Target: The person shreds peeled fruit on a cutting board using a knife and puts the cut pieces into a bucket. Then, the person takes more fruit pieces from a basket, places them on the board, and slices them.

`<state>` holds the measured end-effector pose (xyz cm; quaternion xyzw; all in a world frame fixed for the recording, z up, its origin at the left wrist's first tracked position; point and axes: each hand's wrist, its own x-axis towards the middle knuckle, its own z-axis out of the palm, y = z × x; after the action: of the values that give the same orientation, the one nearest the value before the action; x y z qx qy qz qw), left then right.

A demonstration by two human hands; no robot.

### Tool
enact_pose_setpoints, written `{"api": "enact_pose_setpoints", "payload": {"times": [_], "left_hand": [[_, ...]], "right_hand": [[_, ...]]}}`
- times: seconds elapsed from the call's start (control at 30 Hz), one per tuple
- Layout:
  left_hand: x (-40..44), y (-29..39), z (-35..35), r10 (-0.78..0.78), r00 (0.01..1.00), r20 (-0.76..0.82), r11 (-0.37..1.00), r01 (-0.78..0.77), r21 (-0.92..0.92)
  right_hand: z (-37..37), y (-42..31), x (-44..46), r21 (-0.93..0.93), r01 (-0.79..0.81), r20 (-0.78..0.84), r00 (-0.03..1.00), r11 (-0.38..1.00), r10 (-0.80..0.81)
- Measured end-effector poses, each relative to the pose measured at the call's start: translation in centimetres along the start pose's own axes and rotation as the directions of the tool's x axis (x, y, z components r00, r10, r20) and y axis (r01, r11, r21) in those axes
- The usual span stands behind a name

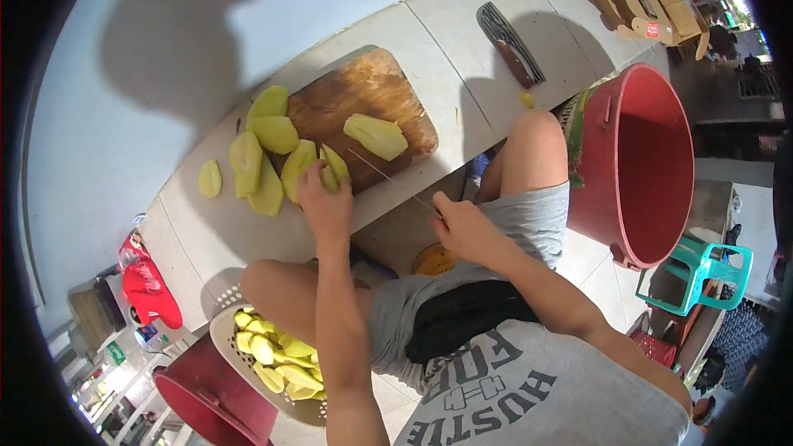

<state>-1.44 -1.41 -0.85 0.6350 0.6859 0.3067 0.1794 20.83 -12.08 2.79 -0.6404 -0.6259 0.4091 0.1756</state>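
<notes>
My left hand [325, 202] is closed around pale green mango slices [334, 163] at the near left edge of the wooden cutting board [387, 74]. In my right hand [464, 230] is a knife [387, 176], seen nearly edge-on as a thin line, its tip over the board. One peeled mango piece [376, 137] lies on the board, just beyond the blade. More mango pieces [245, 163] are heaped at the board's left side, partly on the tiles. A small mango slice [210, 178] sits apart at the far left.
A broad-bladed cleaver [510, 43] rests on the tiled counter [438, 23]. Below left, a colander [221, 337] holds many cut pieces above a red bucket [206, 388]. A large red bin [640, 165] stands right, near a teal stool [702, 277]. Cardboard boxes [648, 4] occupy the far right corner.
</notes>
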Motion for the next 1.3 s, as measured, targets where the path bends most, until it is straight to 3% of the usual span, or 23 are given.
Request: {"api": "enact_pose_setpoints", "payload": {"times": [0.2,0.27,0.5,0.6,0.67,0.7,0.77,0.83,1.1,1.2,1.27,1.3], "left_hand": [[-0.1,-0.4,0.9,-0.04,0.995,0.096,0.998,0.045,-0.052],[-0.1,-0.3,1.4,0.031,0.997,0.073,0.999,-0.033,0.016],[0.4,-0.8,2.4,0.015,0.995,0.098,0.996,-0.024,0.087],[0.1,1.0,2.1,0.074,0.996,0.058,0.973,-0.084,0.217],[0.2,2.4,2.4,0.274,0.96,0.052,0.946,-0.279,0.167],[0.5,3.2,2.7,0.275,0.96,0.055,0.945,-0.281,0.167],[1.4,4.7,3.9,0.5,0.861,0.095,0.855,-0.508,0.103],[2.6,5.1,5.6,0.517,0.847,0.123,0.839,-0.53,0.127],[2.5,0.8,9.2,0.52,0.841,0.149,0.832,-0.538,0.132],[2.2,0.0,8.7,0.616,0.763,0.197,0.775,-0.632,0.027],[2.6,-0.1,7.9,0.713,0.645,0.276,0.682,-0.729,-0.057],[2.8,0.4,7.2,0.715,0.643,0.276,0.679,-0.732,-0.055]], "right_hand": [[1.0,0.4,0.6,-0.023,0.022,-0.009,1.0,1.0,-0.022],[1.1,0.5,0.7,-0.025,0.036,-0.013,0.999,0.999,-0.036],[-0.3,0.4,0.5,-0.022,-0.014,-0.04,0.999,1.0,0.013],[-1.8,0.7,0.8,-0.024,-0.064,-0.079,0.995,0.998,0.062],[-2.9,0.7,1.4,-0.029,-0.086,-0.112,0.99,0.996,0.083],[-3.5,0.6,1.8,-0.01,-0.128,-0.122,0.985,0.992,0.125],[-4.1,0.8,2.3,0.007,-0.169,-0.132,0.977,0.986,0.168],[-4.3,1.2,2.8,0.025,-0.102,-0.173,0.979,0.994,0.105],[-4.5,2.5,2.1,0.067,-0.128,-0.166,0.976,0.989,0.138],[-4.0,2.7,2.0,0.072,-0.12,-0.153,0.98,0.99,0.13],[-4.0,2.6,2.2,0.053,-0.097,-0.158,0.982,0.994,0.105],[-3.9,2.6,2.3,0.056,-0.099,-0.155,0.982,0.993,0.107]]}}
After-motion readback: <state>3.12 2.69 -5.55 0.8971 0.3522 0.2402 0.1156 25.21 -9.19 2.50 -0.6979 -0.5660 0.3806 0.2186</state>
